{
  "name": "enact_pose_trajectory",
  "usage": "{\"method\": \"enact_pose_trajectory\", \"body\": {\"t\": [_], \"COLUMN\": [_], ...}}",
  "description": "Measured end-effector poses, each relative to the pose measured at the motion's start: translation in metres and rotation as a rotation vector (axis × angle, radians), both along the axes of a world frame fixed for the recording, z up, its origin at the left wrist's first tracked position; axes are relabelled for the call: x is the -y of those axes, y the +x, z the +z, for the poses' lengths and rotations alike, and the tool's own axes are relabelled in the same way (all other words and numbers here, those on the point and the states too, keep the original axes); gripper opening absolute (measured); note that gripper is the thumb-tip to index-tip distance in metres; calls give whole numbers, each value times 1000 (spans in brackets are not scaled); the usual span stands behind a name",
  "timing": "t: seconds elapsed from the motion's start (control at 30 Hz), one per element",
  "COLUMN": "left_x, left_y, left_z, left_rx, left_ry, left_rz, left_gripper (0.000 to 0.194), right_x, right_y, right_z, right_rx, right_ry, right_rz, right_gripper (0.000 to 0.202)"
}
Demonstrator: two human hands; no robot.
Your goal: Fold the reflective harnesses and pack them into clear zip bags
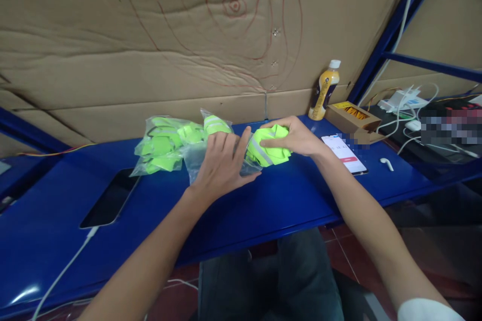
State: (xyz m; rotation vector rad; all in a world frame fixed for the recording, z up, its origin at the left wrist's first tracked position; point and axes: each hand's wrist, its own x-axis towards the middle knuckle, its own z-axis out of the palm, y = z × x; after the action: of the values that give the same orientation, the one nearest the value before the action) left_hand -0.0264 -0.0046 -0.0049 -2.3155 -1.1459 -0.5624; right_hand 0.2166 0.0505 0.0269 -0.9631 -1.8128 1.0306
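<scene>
A bundled neon yellow-green reflective vest (268,153) with a grey stripe is gripped in my right hand (291,135), thumb across its front. Just left of it, my left hand (222,163) is closed over a clear plastic bag (194,158), its thumb pointing toward the vest. The bag's mouth appears to reach the vest's left side, though my left hand hides much of it. Behind those fingers shows another striped neon piece (216,124) in clear plastic. Further left lies a bagged neon vest (163,143) on the blue table (263,205).
A dark phone (111,198) with a white cable lies at left. On the right are a lit phone (344,153), a white earbud (386,164), a small cardboard box (354,120) and a yellow drink bottle (324,90). A cardboard wall (188,75) stands behind.
</scene>
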Motion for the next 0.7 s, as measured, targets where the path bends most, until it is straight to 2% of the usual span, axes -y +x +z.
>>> {"method": "enact_pose_trajectory", "body": {"t": [0.07,0.17,0.27,0.37,0.47,0.57,0.7], "left_x": [0,-2,-7,-13,-15,-13,-9], "left_y": [2,4,0,-7,-12,-12,-10], "left_z": [-3,-5,-5,-7,-9,-8,-7], "left_rx": [-47,-39,111,212,227,271,257], "left_ry": [-15,-54,-76,-118,-166,-226,-361], "left_rz": [-27,-34,-45,-102,-125,-44,85], "left_gripper": [109,114,127,135,128,114,86], "right_x": [-1,-2,-3,-3,-3,-4,-8], "right_y": [-4,-16,-26,-27,-25,-24,-25], "right_z": [-6,-17,-25,-26,-24,-25,-31], "right_rx": [44,-54,-228,-330,-371,-367,-235], "right_ry": [58,113,45,-69,-176,-247,-123], "right_rz": [6,-41,-55,18,67,85,18], "right_gripper": [43,44,50,52,53,53,52]}}
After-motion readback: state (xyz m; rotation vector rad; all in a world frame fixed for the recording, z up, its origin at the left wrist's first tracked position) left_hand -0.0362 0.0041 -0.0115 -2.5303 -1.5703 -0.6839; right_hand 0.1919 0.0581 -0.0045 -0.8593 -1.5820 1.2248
